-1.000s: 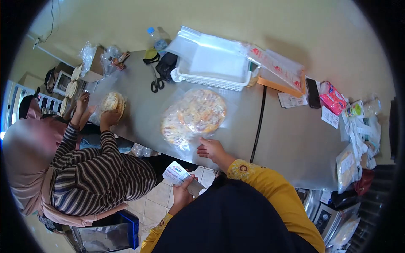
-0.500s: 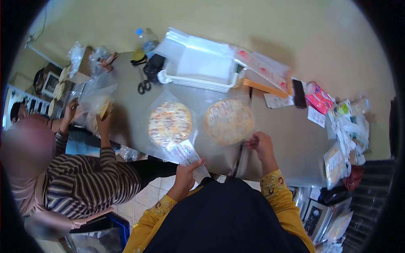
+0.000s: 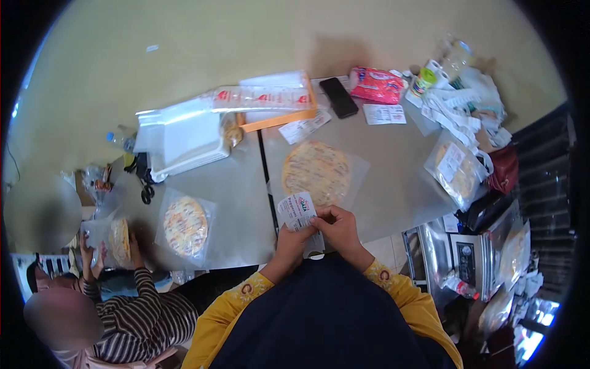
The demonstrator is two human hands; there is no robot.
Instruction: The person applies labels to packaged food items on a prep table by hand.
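Observation:
Printed labels point(image 3: 296, 210) are held up in front of me, with my left hand point(image 3: 291, 246) closed on their lower part. My right hand point(image 3: 338, 229) pinches the labels' lower right edge between thumb and fingers. Just beyond them lies a bagged pizza point(image 3: 316, 172) on the metal table point(image 3: 393, 178). Another bagged pizza point(image 3: 185, 226) rests flat farther left.
At the left a co-worker in striped sleeves point(image 3: 144, 307) handles a bagged pizza point(image 3: 120, 242). Along the back are a white tray point(image 3: 190, 161), an orange-edged box point(image 3: 279, 119), a phone point(image 3: 338, 98) and a pink packet point(image 3: 376, 85). Another bagged pizza point(image 3: 456, 167) lies right.
The view has turned right, so the table's things appear farther left. My right hand has come over to the labels and now pinches them. The labels are raised more upright.

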